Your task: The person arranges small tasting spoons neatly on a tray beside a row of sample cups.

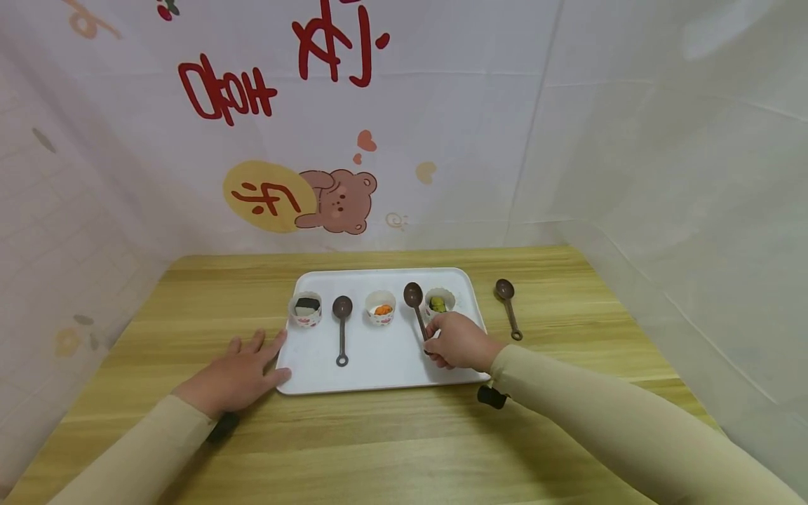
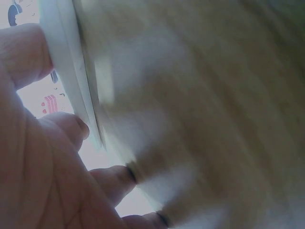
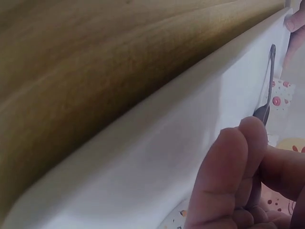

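Observation:
My right hand (image 1: 459, 341) pinches the handle of a dark brown spoon (image 1: 413, 295) between thumb and fingers, over the right part of a white tray (image 1: 385, 368). The spoon's bowl points away, beside a paper cup (image 1: 448, 295) with green pieces (image 1: 438, 304) in it. At the tray's left edge, my left hand (image 1: 235, 379) lies with spread, fairly straight fingers, the thumb and index finger touching the rim. A second brown spoon (image 1: 342, 308) lies on the tray. In the right wrist view, my curled right fingers (image 3: 224, 167) largely hide the held spoon.
A paper cup (image 1: 306, 319) with a black-and-white piece stands at the tray's left, and another cup (image 1: 381, 318) with orange bits in the middle. Right of the tray, a third brown spoon (image 1: 508, 308) lies on the wooden table (image 1: 379, 449). Printed white cloth (image 1: 442, 105) hangs behind.

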`<state>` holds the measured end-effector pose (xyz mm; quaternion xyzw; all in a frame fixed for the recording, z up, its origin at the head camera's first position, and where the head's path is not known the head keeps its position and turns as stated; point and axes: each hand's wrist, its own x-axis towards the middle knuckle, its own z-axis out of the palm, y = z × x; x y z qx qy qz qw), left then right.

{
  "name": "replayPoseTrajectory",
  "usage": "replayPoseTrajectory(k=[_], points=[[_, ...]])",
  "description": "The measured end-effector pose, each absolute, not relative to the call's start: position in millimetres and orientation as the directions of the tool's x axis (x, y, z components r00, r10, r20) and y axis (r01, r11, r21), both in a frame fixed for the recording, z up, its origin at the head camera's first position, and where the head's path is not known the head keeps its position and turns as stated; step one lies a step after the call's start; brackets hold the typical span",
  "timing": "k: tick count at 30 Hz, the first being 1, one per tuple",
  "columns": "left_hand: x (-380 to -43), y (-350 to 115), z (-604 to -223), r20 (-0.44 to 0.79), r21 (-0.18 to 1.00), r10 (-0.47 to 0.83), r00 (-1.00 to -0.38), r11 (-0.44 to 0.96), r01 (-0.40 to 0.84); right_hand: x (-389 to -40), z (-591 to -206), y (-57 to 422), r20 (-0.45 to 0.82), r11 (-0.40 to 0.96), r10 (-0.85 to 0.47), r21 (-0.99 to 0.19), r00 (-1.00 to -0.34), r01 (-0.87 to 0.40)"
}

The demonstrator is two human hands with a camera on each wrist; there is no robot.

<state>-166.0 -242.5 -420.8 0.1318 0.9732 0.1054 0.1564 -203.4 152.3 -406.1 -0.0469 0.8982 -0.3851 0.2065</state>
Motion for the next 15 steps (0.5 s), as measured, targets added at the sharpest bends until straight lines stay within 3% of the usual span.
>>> replayPoseTrajectory(k=[15], points=[[-164.2, -242.8, -421.5, -0.256, 0.249, 0.290, -0.922, 0.941, 0.227, -206.5, -407.1, 141.9, -0.401, 0.732, -0.229, -0.672, -0.887, 0.115]])
